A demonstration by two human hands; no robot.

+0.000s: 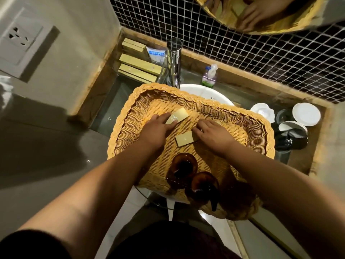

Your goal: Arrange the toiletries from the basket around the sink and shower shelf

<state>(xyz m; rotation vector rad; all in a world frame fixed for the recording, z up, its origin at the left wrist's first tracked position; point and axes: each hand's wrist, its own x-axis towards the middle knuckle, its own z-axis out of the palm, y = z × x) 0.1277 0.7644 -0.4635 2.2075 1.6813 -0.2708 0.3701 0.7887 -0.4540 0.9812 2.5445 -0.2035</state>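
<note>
We look straight down at a woven wicker basket (127,116), rounded-rectangular with a braided rim, resting over a white ceramic sink (211,96). Our left hand (158,126) lies inside it, fingers (169,119) pressed together on a small flat cream-coloured packet (180,114) at about 12 o'clock. Our right hand (212,132), at 2 o'clock from the basket's middle, curls its fingers (198,129) against the edge of a second flat cream packet (184,140); we cannot tell whether it is pinched. Two amber, glossy pump bottles (184,169) stand at the basket's 6 o'clock side. Beyond, at 11 o'clock, slim yellowish boxes (140,68) and a white tube (156,55) lie on the tabletop beside a chrome faucet (174,58). At 3 o'clock sit white saucers (306,114) and dark cups (291,141).
</note>
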